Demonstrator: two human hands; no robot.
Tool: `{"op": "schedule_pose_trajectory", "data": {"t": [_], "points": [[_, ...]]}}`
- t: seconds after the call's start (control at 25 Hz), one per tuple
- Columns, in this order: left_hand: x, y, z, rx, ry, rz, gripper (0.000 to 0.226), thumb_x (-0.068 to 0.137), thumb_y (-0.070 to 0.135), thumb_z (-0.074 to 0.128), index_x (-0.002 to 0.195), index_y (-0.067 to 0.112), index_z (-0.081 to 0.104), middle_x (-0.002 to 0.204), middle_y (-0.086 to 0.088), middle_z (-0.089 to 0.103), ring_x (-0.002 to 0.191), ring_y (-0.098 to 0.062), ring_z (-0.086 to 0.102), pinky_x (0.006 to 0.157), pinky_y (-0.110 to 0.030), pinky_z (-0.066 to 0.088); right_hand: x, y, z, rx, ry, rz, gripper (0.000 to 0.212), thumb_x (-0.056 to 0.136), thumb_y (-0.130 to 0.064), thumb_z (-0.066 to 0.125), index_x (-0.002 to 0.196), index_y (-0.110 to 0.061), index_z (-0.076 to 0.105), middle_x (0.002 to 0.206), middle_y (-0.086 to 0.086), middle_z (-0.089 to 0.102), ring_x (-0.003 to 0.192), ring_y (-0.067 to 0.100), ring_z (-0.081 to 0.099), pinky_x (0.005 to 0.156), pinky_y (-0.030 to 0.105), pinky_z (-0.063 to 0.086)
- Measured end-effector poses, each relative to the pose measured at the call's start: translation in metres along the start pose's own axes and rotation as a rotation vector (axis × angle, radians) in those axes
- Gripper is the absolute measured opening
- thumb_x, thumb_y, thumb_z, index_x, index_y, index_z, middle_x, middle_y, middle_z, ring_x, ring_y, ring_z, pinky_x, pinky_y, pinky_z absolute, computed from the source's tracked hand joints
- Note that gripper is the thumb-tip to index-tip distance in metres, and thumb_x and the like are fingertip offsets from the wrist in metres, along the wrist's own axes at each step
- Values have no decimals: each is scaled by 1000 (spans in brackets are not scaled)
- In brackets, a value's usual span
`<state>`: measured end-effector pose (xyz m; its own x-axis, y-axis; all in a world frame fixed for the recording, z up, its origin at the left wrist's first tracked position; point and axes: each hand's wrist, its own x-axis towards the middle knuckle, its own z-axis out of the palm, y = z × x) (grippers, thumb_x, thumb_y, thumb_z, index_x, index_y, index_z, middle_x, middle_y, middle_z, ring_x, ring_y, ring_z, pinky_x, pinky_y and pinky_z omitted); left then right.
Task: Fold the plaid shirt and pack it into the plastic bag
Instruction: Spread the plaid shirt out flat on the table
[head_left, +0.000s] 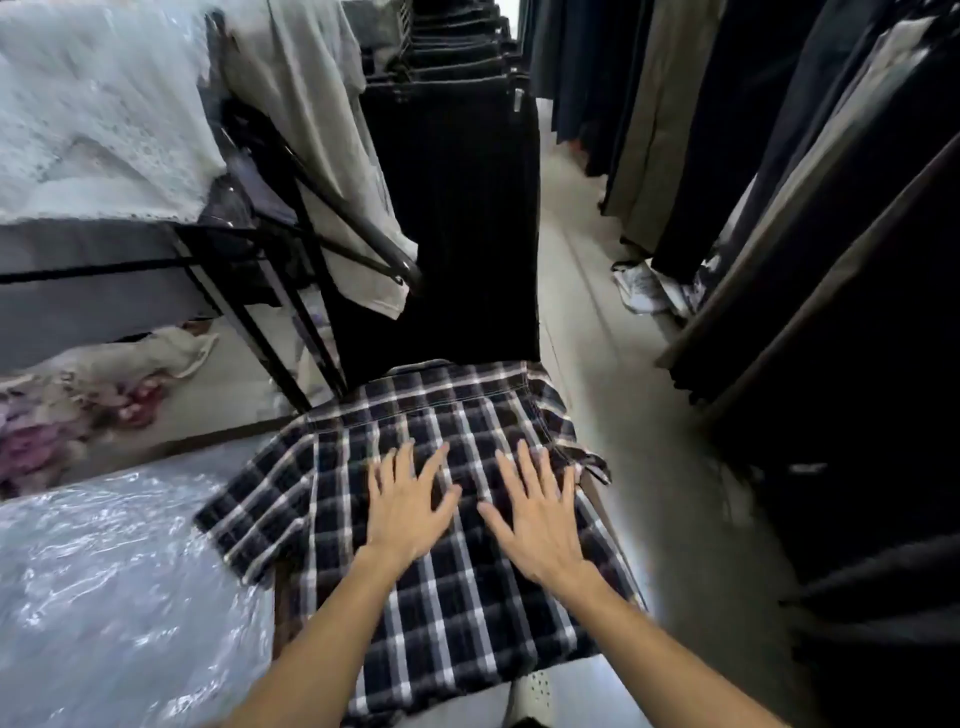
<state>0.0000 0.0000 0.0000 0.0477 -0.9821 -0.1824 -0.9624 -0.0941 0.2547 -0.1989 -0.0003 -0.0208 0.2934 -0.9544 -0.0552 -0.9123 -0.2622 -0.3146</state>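
A dark plaid shirt (452, 613) with white stripes lies spread, back side up, on a small surface in front of me, collar end away from me. One short sleeve sticks out to the left. My left hand (408, 506) and my right hand (540, 514) rest flat on the shirt's upper back, fingers spread, holding nothing. A heap of clear plastic bags (104, 587) lies at the lower left, beside the shirt's left sleeve.
Dark trousers (457, 208) hang on a rack straight ahead. More dark and khaki garments (779, 182) hang along the right. A black metal rack (291, 270) with wrapped pale clothes stands at the left. A narrow strip of pale floor (597, 364) runs between.
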Motion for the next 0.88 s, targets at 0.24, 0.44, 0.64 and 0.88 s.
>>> {"op": "schedule_pose_trajectory", "data": {"t": [0.24,0.44,0.64,0.88], "points": [[22,4,25,130,-136,-74,54,96,61,43,146,42,45,157,-5,37,145,-31,32,121,-56,19,7,32,32,-41,2,34,52,100,-61,43,139,-32,64,150,5,58,143,34,47,112,53,31],[84,29,7,163,-161,31,28,98,48,46,109,26,58,119,1,49,113,-25,51,88,-37,46,45,62,15,187,186,262,26,95,-42,59,105,-29,79,116,-1,66,108,26,56,90,44,47],[146,77,4,143,-230,242,31,98,40,48,121,22,59,127,-2,51,111,-26,53,85,-38,49,59,77,8,396,218,507,16,95,-32,66,106,-25,74,116,0,56,114,24,47,99,37,39],[225,119,4,59,-329,422,33,98,25,54,129,25,63,161,-1,31,124,-31,59,97,-42,51,66,105,2,1012,-62,1158,100,56,-74,85,133,-22,48,128,2,57,115,25,62,101,40,52]]}}
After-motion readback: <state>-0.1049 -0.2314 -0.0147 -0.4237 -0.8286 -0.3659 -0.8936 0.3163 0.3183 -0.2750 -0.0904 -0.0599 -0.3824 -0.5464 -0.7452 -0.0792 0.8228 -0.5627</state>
